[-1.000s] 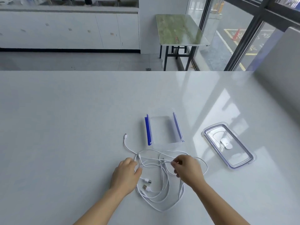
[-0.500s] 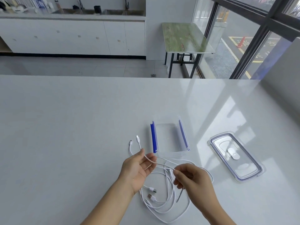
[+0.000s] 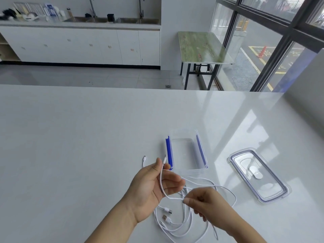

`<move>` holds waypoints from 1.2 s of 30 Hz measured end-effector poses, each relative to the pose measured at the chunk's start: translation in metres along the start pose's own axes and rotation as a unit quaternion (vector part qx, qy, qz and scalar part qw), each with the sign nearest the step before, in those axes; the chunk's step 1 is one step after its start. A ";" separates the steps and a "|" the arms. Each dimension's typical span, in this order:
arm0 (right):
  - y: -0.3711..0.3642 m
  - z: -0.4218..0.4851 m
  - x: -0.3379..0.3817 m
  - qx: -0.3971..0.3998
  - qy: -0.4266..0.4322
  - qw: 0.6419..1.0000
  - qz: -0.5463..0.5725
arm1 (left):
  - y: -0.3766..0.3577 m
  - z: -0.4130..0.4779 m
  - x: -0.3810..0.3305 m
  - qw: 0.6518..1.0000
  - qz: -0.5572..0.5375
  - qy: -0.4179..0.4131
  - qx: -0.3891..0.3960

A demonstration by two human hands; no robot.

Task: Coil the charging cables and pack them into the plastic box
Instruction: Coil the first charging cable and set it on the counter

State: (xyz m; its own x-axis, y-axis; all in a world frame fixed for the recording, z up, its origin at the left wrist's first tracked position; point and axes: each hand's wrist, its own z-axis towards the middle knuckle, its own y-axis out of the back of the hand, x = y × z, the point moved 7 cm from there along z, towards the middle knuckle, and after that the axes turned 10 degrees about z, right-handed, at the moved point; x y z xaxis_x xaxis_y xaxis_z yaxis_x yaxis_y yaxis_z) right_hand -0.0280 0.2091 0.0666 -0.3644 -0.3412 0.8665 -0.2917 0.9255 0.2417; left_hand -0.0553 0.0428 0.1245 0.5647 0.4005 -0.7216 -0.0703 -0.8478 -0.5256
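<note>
White charging cables (image 3: 177, 225) lie in a loose tangle on the white table, two USB plugs showing near the front. My left hand (image 3: 150, 186), palm up, pinches one cable near its small plug between thumb and forefinger. The same cable runs across the palm to my right hand (image 3: 205, 202), which pinches it lower down. A second small plug (image 3: 144, 157) lies on the table to the left. The clear plastic box (image 3: 185, 170) with blue side clips stands open just behind my hands.
The clear lid (image 3: 257, 176) with a grey seal lies flat to the right of the box. A grey wall edge rises at the far right. Beyond the table are a floor, white cabinets and a small green table.
Both hands went from resting on the tangle to lifting one cable off the table. My left hand turned palm up and the cable now loops across it toward my right hand.
</note>
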 end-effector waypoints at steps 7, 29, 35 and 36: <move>0.003 0.010 0.027 -0.016 0.037 0.998 0.040 | -0.009 -0.012 -0.001 0.995 0.063 -0.072 0.017; -0.009 0.016 0.022 0.041 -0.001 0.999 0.001 | -0.004 -0.033 0.008 0.978 0.192 0.056 0.057; 0.005 0.014 0.116 -0.019 0.064 0.998 -0.008 | -0.001 -0.030 0.015 0.923 0.380 0.056 0.017; 0.005 0.009 0.128 -0.029 0.087 0.993 -0.073 | 0.001 -0.030 0.014 0.921 0.386 0.044 -0.004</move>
State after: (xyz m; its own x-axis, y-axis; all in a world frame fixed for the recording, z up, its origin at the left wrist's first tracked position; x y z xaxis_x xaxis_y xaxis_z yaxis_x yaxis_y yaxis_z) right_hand -0.0840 0.1684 0.1750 -0.1619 -0.4437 0.8814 -0.2769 0.8777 0.3910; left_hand -0.0233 0.0373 0.1274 0.4130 -0.3528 -0.8397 -0.4737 -0.8706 0.1328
